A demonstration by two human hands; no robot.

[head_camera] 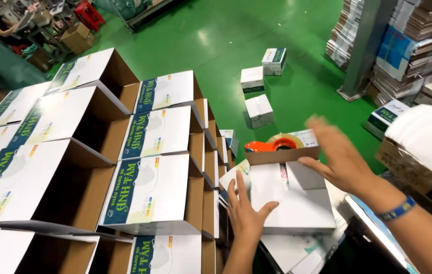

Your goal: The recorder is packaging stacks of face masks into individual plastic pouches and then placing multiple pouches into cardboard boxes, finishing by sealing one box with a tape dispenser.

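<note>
A small white carton (297, 203) lies bottom side up in front of me, one brown flap still raised at its far edge. My left hand (246, 210) presses flat on the carton's near left flap. Above the far right flaps hovers my right hand (340, 157), fingers spread and blurred, a blue band on its wrist. An orange tape dispenser (271, 145) with a roll of clear tape rests just behind the raised flap.
A wall of stacked open white-and-teal cartons (150, 187) fills the left. Three small closed boxes (259, 109) lie on the green floor. Stacks of flat cardboard (419, 30) and a grey column (365, 50) stand at the right, beside a box of white masks (424, 137).
</note>
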